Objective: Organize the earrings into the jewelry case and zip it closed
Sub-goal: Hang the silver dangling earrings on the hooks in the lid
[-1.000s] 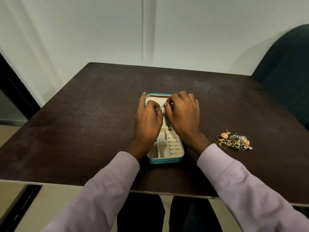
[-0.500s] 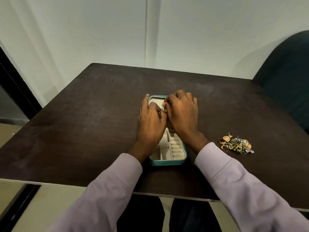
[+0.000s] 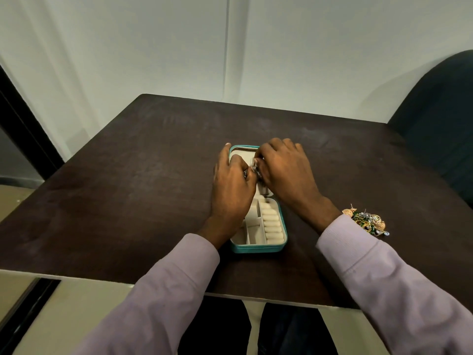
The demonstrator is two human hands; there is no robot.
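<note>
On the dark brown wooden table (image 3: 128, 190) an open teal zip-around jewelry case with a cream padded lining (image 3: 258, 248) lies lengthwise, its near half showing small square compartments on the left and a row of ring rolls on the right. Both hands work over the case's far half, at about twelve o'clock from its centre. The left hand (image 3: 231, 190) rests with its thumb stretched along the case's far left rim and its fingers curled in; the right hand (image 3: 286, 172) arches over from the two o'clock side, fingertips bent down to meet the left. Between them a small silvery earring (image 3: 252, 170) seems pinched, though fingers hide most of it, and which hand truly carries it cannot be told. The step in hand looks like fastening that one earring into the far half of the case. Most of the work appears to remain: a tangled heap of gold, green and silver earrings (image 3: 367, 221) lies at roughly three o'clock from the case, just beside the right lilac sleeve cuff (image 3: 337, 234) and well apart from the case. The next move probably calls for freeing the right hand to pick a single piece out of that tangle without dragging others along; zipping comes last.
</note>
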